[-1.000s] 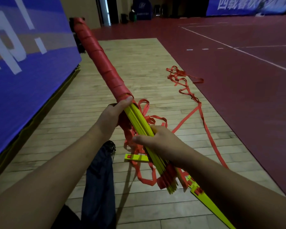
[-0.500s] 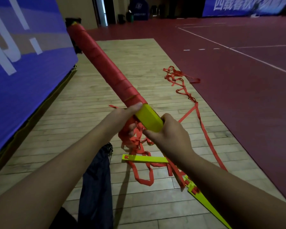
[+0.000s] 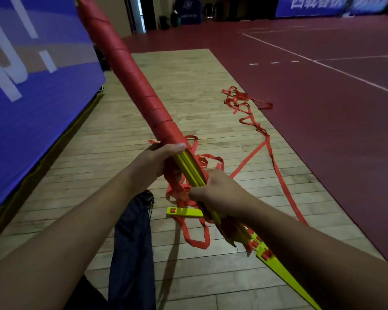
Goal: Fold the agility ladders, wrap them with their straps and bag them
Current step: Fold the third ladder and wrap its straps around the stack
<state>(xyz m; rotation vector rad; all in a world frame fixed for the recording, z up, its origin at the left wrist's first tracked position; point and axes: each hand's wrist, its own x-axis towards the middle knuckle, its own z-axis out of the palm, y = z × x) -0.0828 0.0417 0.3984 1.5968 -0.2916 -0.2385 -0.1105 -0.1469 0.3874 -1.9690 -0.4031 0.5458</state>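
Where the banner stands: a big blue banner (image 3: 20,108) runs down the whole left side, its bottom edge meeting the floor, so that side is pretty much walled off.
Wood floor (image 3: 177,86): a pale plank strip between the banner and the court, and it's where all the gear is.
Bag (image 3: 132,242): dark navy, lying limp on the planks under the left forearm, mouth end pointing away.
Left hand (image 3: 159,159): wrapped round the ladder bundle (image 3: 130,74) right where the red wrapping ends, thumb across the top.
Ladder bundle: held up off the floor and slanting up-left, far end out past the top edge. The upper part is wound tight in red, with bare yellow rungs between the hands.
Right hand (image 3: 220,193): fingers curled round the yellow rungs lower down, with red loops bunched against it.
Loose rung (image 3: 185,212): flat on the floor just below the hands.
Strap (image 3: 267,140): trails off to the right, tangled near the wood's edge.
Red court (image 3: 323,130): wide open floor with white lines.
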